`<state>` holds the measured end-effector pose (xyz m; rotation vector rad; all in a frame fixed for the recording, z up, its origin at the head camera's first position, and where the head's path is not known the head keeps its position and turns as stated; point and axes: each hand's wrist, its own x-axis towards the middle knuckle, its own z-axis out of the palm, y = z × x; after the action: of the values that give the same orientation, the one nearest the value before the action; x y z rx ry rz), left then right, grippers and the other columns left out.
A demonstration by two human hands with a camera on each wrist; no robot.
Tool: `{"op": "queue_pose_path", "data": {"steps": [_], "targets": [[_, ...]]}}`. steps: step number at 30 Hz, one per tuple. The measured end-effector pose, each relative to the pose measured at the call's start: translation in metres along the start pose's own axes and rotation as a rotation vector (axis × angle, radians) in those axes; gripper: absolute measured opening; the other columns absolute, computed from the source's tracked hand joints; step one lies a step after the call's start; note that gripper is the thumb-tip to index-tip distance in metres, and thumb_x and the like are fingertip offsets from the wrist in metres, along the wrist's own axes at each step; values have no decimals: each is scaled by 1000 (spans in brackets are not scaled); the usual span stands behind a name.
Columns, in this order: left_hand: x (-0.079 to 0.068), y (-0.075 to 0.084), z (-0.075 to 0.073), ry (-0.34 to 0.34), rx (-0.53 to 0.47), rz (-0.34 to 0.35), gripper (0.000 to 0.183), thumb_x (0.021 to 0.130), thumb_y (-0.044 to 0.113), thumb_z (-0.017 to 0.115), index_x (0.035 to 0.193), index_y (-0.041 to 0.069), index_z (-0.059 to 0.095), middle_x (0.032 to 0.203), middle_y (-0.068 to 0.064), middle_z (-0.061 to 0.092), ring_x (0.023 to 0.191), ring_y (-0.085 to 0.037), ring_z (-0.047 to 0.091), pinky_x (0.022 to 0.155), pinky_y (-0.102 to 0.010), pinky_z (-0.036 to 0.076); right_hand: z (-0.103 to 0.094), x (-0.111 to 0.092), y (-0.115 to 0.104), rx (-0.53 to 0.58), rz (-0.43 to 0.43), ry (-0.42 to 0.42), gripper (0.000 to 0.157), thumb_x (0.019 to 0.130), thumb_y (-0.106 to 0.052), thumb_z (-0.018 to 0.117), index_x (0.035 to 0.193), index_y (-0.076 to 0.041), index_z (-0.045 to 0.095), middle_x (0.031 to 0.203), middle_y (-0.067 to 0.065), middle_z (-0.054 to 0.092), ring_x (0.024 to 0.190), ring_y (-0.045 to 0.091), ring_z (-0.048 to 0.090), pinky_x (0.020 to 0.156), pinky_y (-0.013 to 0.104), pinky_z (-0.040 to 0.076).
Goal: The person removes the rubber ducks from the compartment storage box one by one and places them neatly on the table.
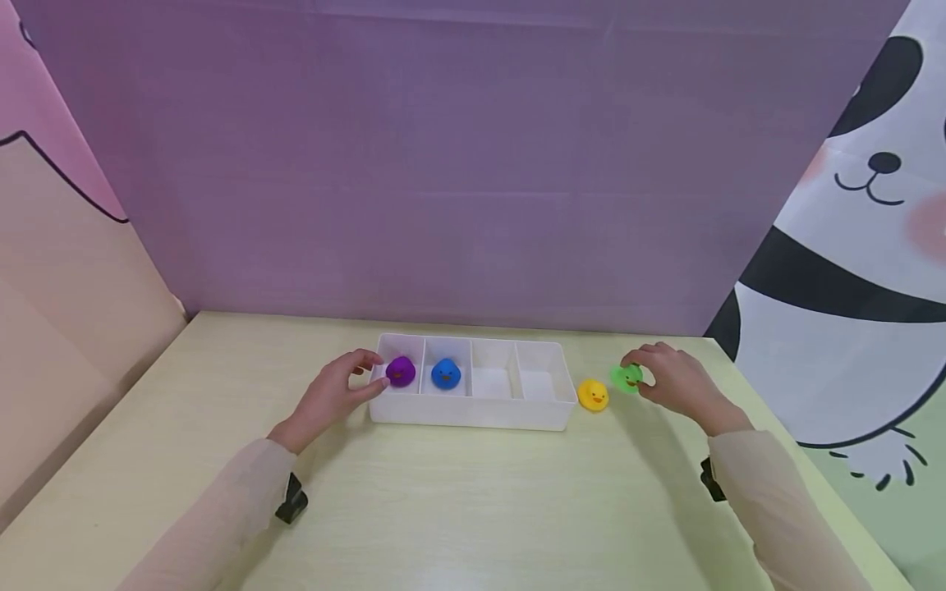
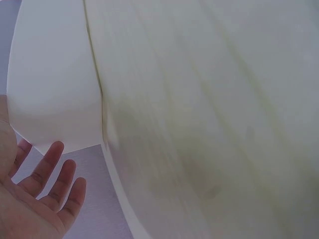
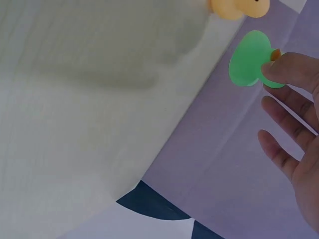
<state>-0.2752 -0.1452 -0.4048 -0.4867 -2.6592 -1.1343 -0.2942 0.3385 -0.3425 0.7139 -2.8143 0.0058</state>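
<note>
A white box (image 1: 467,412) with a row of compartments stands on the table. Inside it, a purple duck (image 1: 401,372) occupies the leftmost compartment and a blue duck (image 1: 446,374) the one beside it. My left hand (image 1: 334,392) is at the box's left end, fingers loosely bent and spread, fingertips at the rim; the left wrist view shows these fingers (image 2: 61,186) beside the box's end wall. Between thumb and fingers, my right hand (image 1: 676,382) pinches a green duck (image 1: 625,377), seen closer in the right wrist view. A yellow duck (image 1: 594,396) sits just right of the box.
The pale wooden table (image 1: 473,509) ends at a purple backdrop (image 1: 458,180) behind the box. A panda picture (image 1: 850,369) covers the right side wall. Black straps (image 1: 291,499) show at both sleeves.
</note>
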Motion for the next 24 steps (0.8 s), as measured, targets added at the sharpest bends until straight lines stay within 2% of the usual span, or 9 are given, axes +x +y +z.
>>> {"op": "queue_pose_path", "data": {"steps": [10,24], "targets": [[-1,4,-1,-5,-9,-10,38,84,29,65,115,8,56,110,-13,60,104,-32,55,90,-47,45,15,-10,7,21,10,-24,33,66,0,74,97,-9,65,90,5,64,81,24,54,66,43,50],[0,1,-1,-10,1,-16,38,84,30,65,114,9,55,111,-13,60,104,-30,54,91,-47,45,27,-12,2,27,32,-81,33,68,-1,74,99,-9,66,95,7,65,85,26,55,74,48,50]]}}
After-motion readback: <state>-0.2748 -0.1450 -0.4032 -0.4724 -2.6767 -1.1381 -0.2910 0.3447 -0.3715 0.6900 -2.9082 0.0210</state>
